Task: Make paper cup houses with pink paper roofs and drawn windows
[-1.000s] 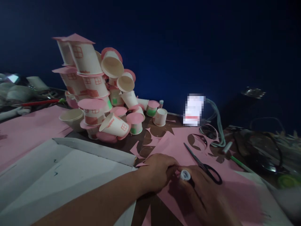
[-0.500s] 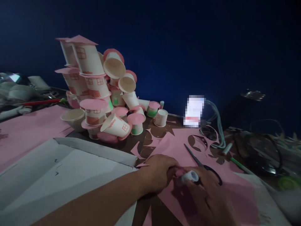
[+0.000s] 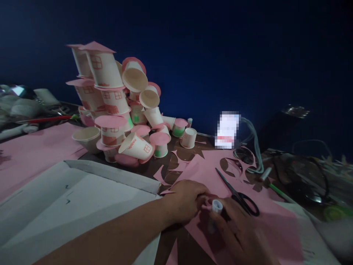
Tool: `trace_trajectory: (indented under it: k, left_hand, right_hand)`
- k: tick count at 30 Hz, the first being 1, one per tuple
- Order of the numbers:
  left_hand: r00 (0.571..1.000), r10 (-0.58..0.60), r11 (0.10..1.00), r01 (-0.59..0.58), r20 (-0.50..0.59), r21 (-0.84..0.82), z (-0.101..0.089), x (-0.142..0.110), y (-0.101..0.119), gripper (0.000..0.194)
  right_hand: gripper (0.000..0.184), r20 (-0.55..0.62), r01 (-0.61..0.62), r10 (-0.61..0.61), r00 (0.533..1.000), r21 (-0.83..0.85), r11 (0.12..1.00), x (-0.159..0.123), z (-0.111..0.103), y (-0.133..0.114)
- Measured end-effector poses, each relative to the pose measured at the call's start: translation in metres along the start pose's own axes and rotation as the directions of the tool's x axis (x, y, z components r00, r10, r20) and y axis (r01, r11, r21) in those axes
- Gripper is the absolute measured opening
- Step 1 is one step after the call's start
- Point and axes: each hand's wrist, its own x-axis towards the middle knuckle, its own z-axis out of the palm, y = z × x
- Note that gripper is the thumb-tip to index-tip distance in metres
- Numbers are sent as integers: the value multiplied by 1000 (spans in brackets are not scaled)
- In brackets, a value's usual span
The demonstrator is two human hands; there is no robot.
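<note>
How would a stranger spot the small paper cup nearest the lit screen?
Find the tall stack of paper cups, then look right, toward the lit screen. Between them, just past the stack's lower right end, stands the small paper cup. Its neighbour, the green-marked cup, wears a pink disc; this one has a bare white top and a reddish window drawn on its side.

Hands [image 3: 235, 224] holding white tube [image 3: 217, 207], pink paper [image 3: 205, 203] — scissors [image 3: 235, 193]

1. I see a plain, deep-blue wall [image 3: 187, 55] filling the background, brighter near the middle, nearly black toward the upper right.
2. Below it, my view shows a dark brown counter [image 3: 180, 235] reaching the wall.
3. The room light looks dim to me.
</note>
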Motion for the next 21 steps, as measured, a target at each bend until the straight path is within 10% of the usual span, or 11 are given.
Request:
trace_trajectory:
  k: [6, 21]
  left_hand:
    - [1000, 18, 999, -17, -23, 49, 3, 1, -3, 24]
    - [999, -42, 999, 42, 8, -34, -2, 0, 3, 25]
  right_hand:
    - [18, -265, -54, 47, 963, -19, 998, -7, -10, 4]
    - [15, -43, 21, -24, 999, -83, 996, 5, 4, 3]
